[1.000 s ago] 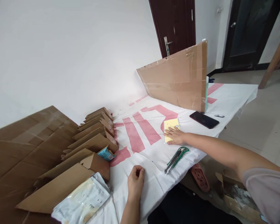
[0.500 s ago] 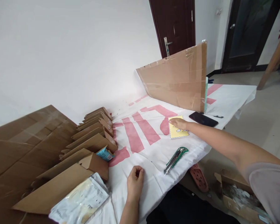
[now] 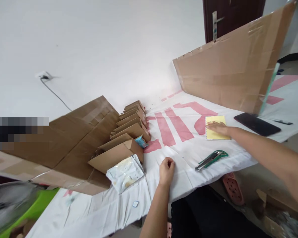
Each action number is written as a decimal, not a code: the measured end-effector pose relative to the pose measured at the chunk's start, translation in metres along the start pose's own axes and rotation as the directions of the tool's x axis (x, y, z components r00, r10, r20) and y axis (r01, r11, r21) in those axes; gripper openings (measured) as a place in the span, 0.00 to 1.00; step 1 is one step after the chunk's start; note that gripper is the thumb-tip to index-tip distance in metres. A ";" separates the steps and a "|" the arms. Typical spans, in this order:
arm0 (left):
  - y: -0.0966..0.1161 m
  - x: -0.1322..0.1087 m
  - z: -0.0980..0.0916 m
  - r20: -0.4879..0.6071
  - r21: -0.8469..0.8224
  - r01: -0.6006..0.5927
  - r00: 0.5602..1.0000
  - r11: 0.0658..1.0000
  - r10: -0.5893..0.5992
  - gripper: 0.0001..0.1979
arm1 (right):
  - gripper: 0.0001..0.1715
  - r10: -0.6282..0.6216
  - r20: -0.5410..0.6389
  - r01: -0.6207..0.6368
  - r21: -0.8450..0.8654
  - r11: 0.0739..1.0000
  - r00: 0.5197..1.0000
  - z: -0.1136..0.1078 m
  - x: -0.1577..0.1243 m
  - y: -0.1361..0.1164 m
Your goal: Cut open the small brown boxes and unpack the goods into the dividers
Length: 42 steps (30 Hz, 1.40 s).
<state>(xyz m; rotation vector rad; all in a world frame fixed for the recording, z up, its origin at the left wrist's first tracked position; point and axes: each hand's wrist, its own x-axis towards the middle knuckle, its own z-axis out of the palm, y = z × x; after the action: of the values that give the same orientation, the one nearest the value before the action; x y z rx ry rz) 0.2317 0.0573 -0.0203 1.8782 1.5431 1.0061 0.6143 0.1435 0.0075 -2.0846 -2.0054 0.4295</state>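
My right hand (image 3: 218,128) lies flat, fingers stretched out, on a yellow sheet or notepad (image 3: 215,135) with a scalloped edge. My left hand (image 3: 167,169) rests on the cloth with its fingers curled, and nothing shows in it. Between the hands, nearer the table's front edge, lies a green utility knife (image 3: 212,160). Beyond the right hand is a black phone (image 3: 257,124) with a pen (image 3: 278,120) beside it. To the left of my left hand are white plastic packets (image 3: 126,172), leaning against a row of cardboard boxes (image 3: 119,153).
A blue packet (image 3: 141,141) sits by the boxes. Large cardboard panels stand at the left (image 3: 72,138) and the back right (image 3: 233,62). A small card (image 3: 135,204) lies on the white cloth (image 3: 101,215). Below the table is a pink clog (image 3: 233,188).
The view has turned left, so things sit further right in it. My right hand now lies flatter across the yellow sheet. My left hand stays curled on the cloth.
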 end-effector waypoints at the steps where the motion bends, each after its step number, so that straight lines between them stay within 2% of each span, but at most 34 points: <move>1: 0.001 0.000 0.000 -0.004 0.001 -0.005 1.000 1.000 0.005 0.02 | 0.36 0.012 -0.026 -0.012 0.003 1.000 1.000 -0.004 -0.001 -0.004; 4: 0.002 0.000 0.000 -0.012 0.001 -0.015 1.000 1.000 0.015 0.02 | 0.39 0.043 -0.123 -0.043 0.002 0.999 0.991 -0.004 -0.009 -0.026; 5: 0.002 0.000 0.000 -0.012 0.000 -0.016 1.000 1.000 0.016 0.02 | 0.38 0.014 -0.155 -0.015 -0.007 1.000 0.988 0.001 -0.015 -0.036; 7: 0.002 0.000 0.000 -0.011 -0.002 -0.015 1.000 1.000 0.015 0.02 | 0.34 -0.122 -0.192 0.115 -0.045 0.992 0.974 0.018 -0.028 -0.058; 9: 0.001 0.000 0.001 -0.012 -0.003 -0.012 1.000 1.000 0.012 0.02 | 0.32 -0.254 -0.159 0.242 -0.094 0.966 0.954 0.038 -0.041 -0.076; 10: 0.000 0.000 0.001 -0.013 -0.003 -0.011 1.000 1.000 0.011 0.03 | 0.32 -0.278 -0.110 0.265 -0.113 0.957 0.954 0.046 -0.046 -0.082; 12: -0.002 0.000 0.002 -0.015 -0.002 -0.014 1.000 1.000 0.014 0.03 | 0.34 -0.242 0.000 0.240 -0.146 0.960 0.970 0.058 -0.050 -0.089; 14: -0.001 0.000 0.003 -0.019 0.002 -0.026 0.999 1.000 0.026 0.02 | 0.36 -0.199 0.061 0.207 -0.178 0.962 0.978 0.062 -0.050 -0.091; 19: 0.008 -0.011 -0.003 -0.059 0.017 -0.079 0.995 0.997 0.080 0.05 | 0.37 -0.202 0.048 0.208 -0.196 0.958 0.978 0.060 -0.046 -0.087; 21: 0.011 -0.024 -0.016 -0.067 0.035 -0.110 0.991 0.993 0.112 0.06 | 0.37 -0.214 0.030 0.216 -0.181 0.960 0.976 0.060 -0.046 -0.087; 24: 0.004 -0.052 -0.052 -0.098 0.094 -0.110 0.988 0.990 0.119 0.06 | 0.36 -0.232 0.012 0.230 -0.172 0.958 0.973 0.062 -0.047 -0.085; 29: -0.034 -0.101 -0.130 -0.266 0.226 0.102 0.963 0.969 -0.040 0.10 | 0.37 -0.228 0.033 0.230 -0.199 0.953 0.973 0.062 -0.047 -0.086; 32: -0.054 -0.122 -0.159 -0.280 0.284 0.204 0.952 0.937 -0.123 0.12 | 0.37 -0.227 0.037 0.230 -0.216 0.949 0.973 0.062 -0.048 -0.087; 35: -0.061 -0.132 -0.166 -0.289 0.314 0.236 0.946 0.920 -0.144 0.11 | 0.37 -0.235 0.027 0.235 -0.209 0.949 0.972 0.061 -0.049 -0.087; 40: -0.056 -0.129 -0.153 -0.323 0.258 0.233 0.935 0.938 -0.144 0.10 | 0.36 -0.247 0.009 0.245 -0.174 0.954 0.969 0.061 -0.049 -0.087; 42: -0.054 -0.125 -0.147 -0.360 0.197 0.256 0.917 0.947 -0.173 0.11 | 0.36 -0.251 -0.003 0.248 -0.155 0.956 0.968 0.062 -0.048 -0.086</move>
<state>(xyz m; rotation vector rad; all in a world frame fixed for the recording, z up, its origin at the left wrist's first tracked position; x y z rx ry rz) 0.0722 -0.0626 -0.0020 1.6957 2.1085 1.1251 0.5110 0.0965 -0.0169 -1.8702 -2.3159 0.2099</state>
